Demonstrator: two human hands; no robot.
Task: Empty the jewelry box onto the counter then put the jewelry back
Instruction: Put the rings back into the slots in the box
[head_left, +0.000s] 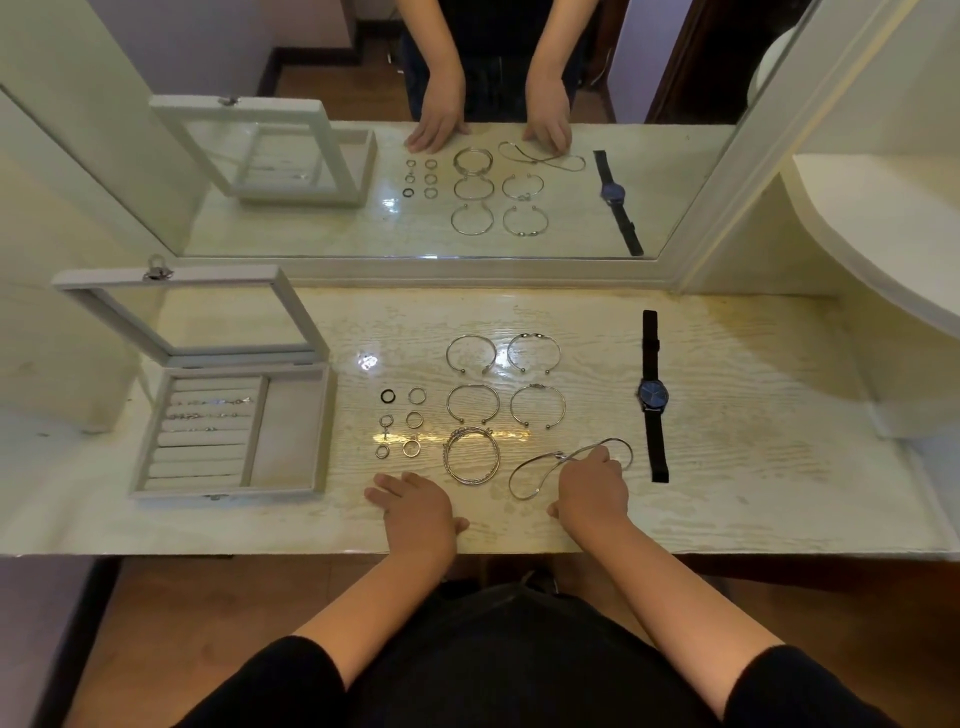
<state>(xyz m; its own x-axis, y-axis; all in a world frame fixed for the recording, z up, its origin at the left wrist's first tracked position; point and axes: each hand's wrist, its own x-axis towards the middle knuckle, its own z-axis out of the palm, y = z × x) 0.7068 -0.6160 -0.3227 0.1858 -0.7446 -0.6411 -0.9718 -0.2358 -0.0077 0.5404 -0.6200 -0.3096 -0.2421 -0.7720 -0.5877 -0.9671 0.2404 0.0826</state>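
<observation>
Right grip pinches necklace, well right of jewelry box; left grip released, flat. We lift slowly, clear of bangles.

The left hand lies flat on the pale wood-grain tabletop. The right hand has its fingertips on a thin looped silver necklace, which lies between stacked silver bangles and a black-strapped, blue-faced watch. The grey jewelry box stands open at the left.

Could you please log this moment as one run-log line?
left hand: flat on counter; right hand: touching necklace; jewelry box: open; rings, bangles, watch: on counter
</observation>
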